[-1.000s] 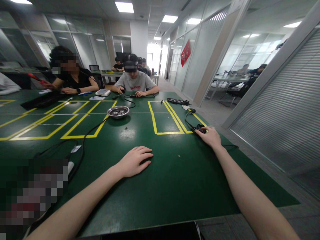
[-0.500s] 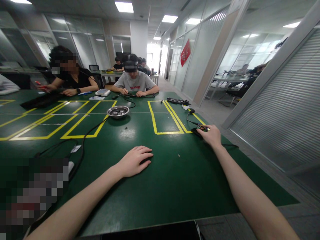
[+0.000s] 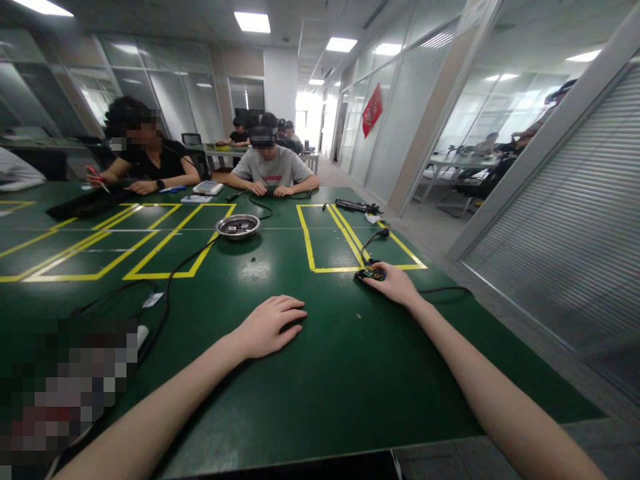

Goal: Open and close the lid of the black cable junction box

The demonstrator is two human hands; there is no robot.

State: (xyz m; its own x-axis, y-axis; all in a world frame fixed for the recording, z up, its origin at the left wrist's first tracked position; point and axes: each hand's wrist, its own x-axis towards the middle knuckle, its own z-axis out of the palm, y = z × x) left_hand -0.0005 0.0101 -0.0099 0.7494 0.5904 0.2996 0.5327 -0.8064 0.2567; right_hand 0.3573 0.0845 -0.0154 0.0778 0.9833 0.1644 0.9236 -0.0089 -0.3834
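My left hand [image 3: 273, 327] lies palm down on the green table [image 3: 310, 393], its fingers apart and nothing in them. Farther right, my right hand [image 3: 399, 285] is closed around a small black device [image 3: 368, 275] with coloured parts, perhaps an opened casing with a circuit board. It sits low over the tabletop at the near edge of a yellow-taped rectangle. A black cord runs from it to a plug [image 3: 383, 233], and another cord [image 3: 445, 289] trails off to the right. My fingers hide part of the device.
A metal bowl [image 3: 238, 227] holds several small metal pieces. Beyond lies a folded black tripod-like object [image 3: 357, 205]. A black cable [image 3: 167, 300] crosses the left side. Two people sit across the table, one holding a red-handled tool [image 3: 96, 175], near a black tray [image 3: 83, 202].
My right hand has moved left, bringing the black device and its cords along. My left hand has stayed in place. The person at far left has raised the red-handled tool.
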